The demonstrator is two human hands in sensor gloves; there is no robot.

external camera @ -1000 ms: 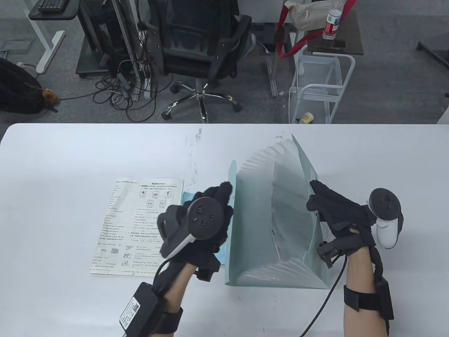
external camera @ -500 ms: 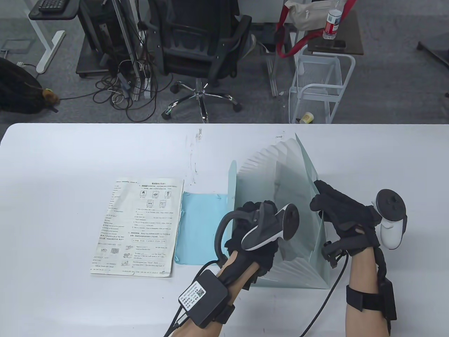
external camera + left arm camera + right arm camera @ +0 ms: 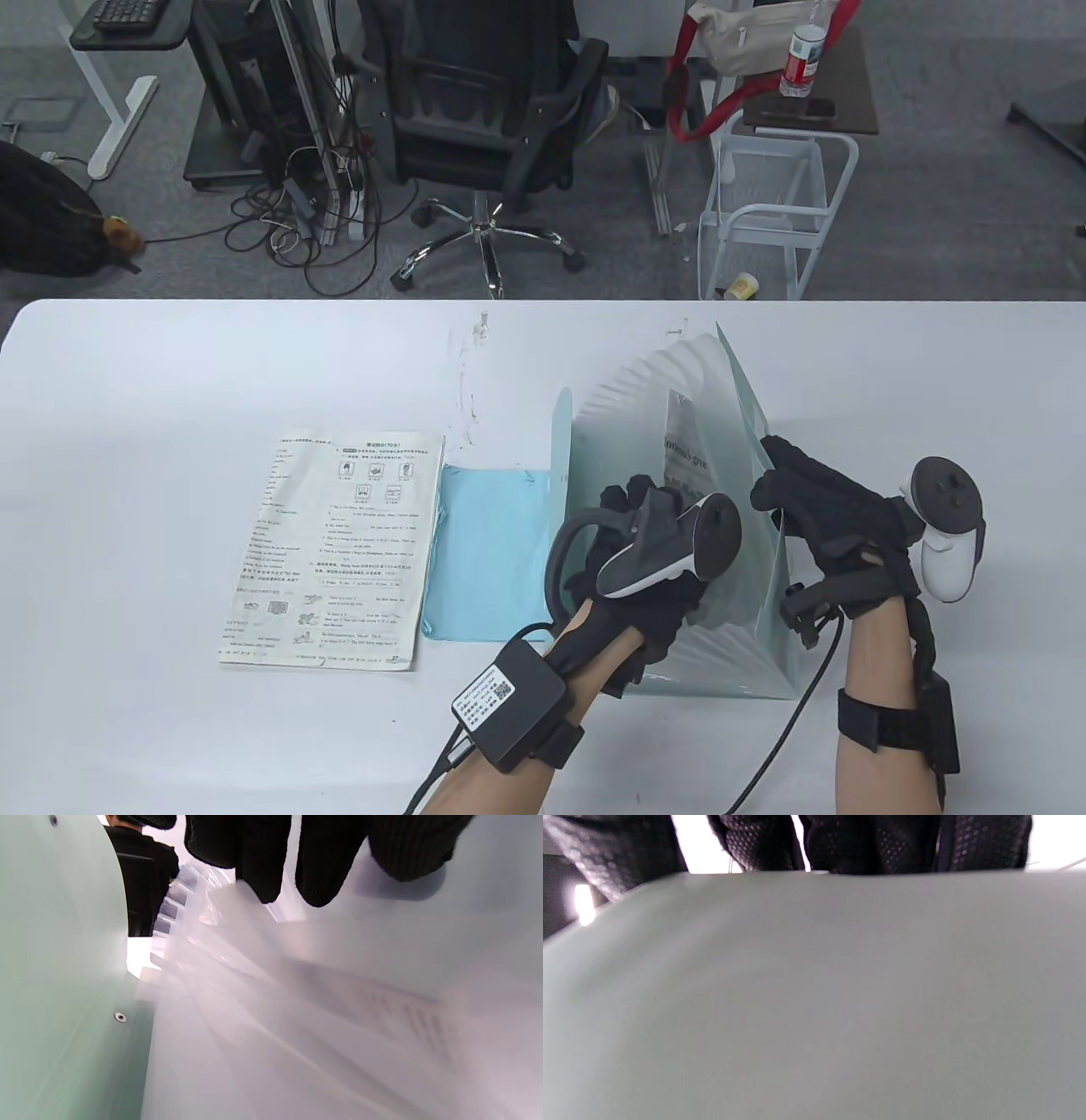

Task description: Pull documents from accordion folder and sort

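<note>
A pale green accordion folder (image 3: 624, 395) stands fanned open on the white table (image 3: 170, 382), right of centre. My left hand (image 3: 629, 501) reaches down into its pockets; in the left wrist view its fingertips (image 3: 263, 870) lie against the translucent dividers (image 3: 297, 1005), and its grip is hidden. A printed document (image 3: 689, 446) shows in a pocket just beyond that hand. My right hand (image 3: 776, 484) grips the top edge of the folder's right cover (image 3: 814, 997). A printed worksheet (image 3: 335, 548) and a light blue sheet (image 3: 488, 552) lie flat to the folder's left.
An office chair (image 3: 484, 110), cables and a white wire cart (image 3: 772, 204) stand on the floor beyond the table's far edge. Faint pen marks (image 3: 467, 382) run down the tabletop left of the folder.
My left hand left the folder's left cover, moved right and went down into the pockets. A printed document has now come into sight there. My right hand has kept its hold.
</note>
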